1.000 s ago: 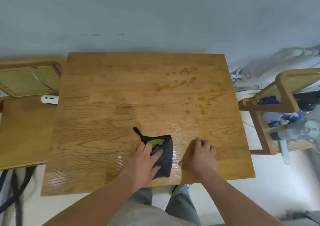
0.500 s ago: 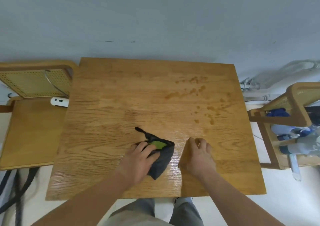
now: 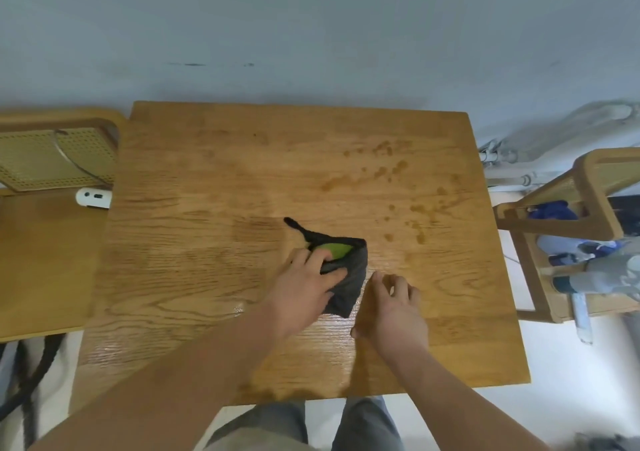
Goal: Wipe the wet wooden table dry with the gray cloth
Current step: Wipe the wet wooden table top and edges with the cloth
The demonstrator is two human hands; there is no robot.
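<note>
A square wooden table (image 3: 207,243) fills the middle of the view, with dark wet spots (image 3: 388,170) across its far right part and a shiny wet film near its front. A folded gray cloth (image 3: 349,284) with a green patch and a black loop lies near the table's middle. My left hand (image 3: 301,288) presses down on the cloth's left half, fingers spread over it. My right hand (image 3: 394,308) rests on the wood just right of the cloth, fingers loosely curled and holding nothing.
A cane-backed wooden chair (image 3: 45,160) stands at the left with a small white device (image 3: 93,198) on its seat. Another wooden chair (image 3: 588,180) at the right holds spray bottles (image 3: 609,274). Black cables (image 3: 31,371) lie on the floor at the lower left. A wall is behind.
My left hand has pushed the cloth away from the near edge toward the table's middle. My right hand has moved forward alongside it and loosened its fingers.
</note>
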